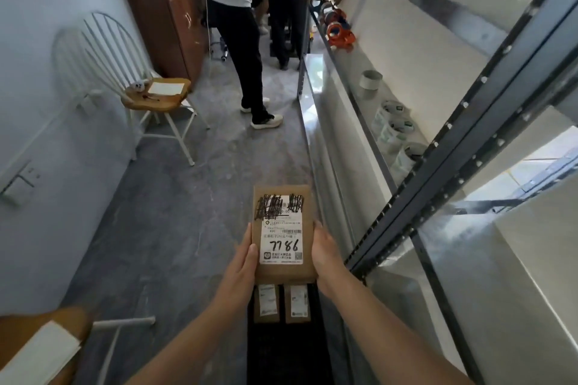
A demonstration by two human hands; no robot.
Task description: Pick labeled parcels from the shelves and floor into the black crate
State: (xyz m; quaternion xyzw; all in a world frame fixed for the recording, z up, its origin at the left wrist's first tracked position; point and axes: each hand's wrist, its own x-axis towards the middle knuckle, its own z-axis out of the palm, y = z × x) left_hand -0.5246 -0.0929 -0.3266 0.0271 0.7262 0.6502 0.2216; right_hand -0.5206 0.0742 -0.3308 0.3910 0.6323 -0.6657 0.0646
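Note:
I hold a flat brown cardboard parcel [283, 233] in both hands, above the floor at centre frame. Its white label reads 7786 by hand, with black scribbles across the top. My left hand [245, 256] grips its left edge and my right hand [325, 247] grips its right edge. Directly beneath lies the black crate [281, 353], on the floor beside the shelf. Two small brown labelled parcels [266, 303] [297, 303] lie side by side at the crate's far end, partly hidden by the parcel I hold.
A metal shelf rack [469, 141] runs along the right, carrying tape rolls [370, 80] and tape dispensers [339, 31]. A person [244, 40] stands ahead in the aisle. A white chair [150, 94] stands at the left wall; another chair seat [43, 344] is at bottom left.

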